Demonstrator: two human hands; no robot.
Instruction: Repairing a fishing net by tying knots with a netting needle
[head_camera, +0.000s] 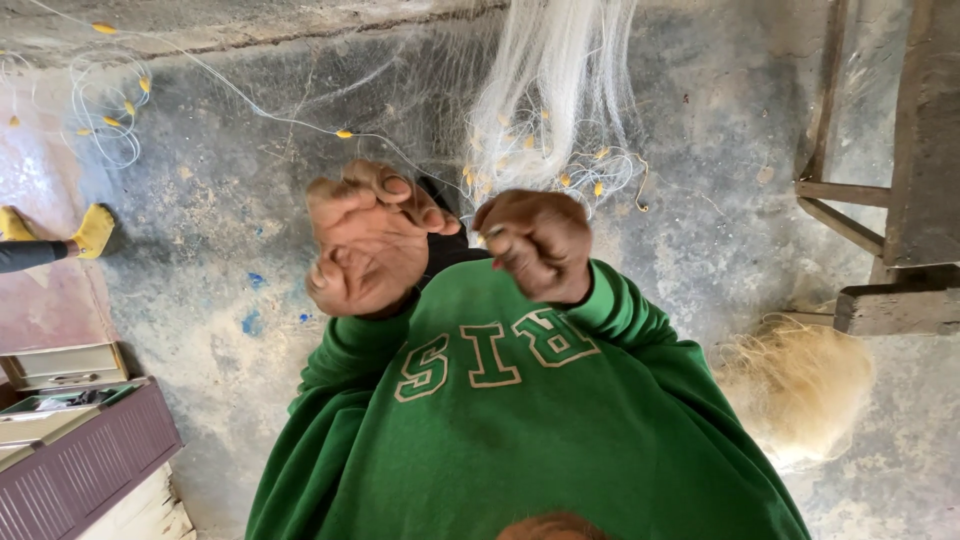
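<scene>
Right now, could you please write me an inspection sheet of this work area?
Surface: grey concrete floor, stained, with blue flecks.
Job's things: white net with yellow floats, bunched beyond the hands.
Clutter: pale fibre heap; purple cabinet.
Grippers: left hand and right hand raised, both curled shut; any thread inside is too fine to see.
Cables: white line trailing across the floor.
Surroundings: wooden frame; another person's foot in yellow.
</scene>
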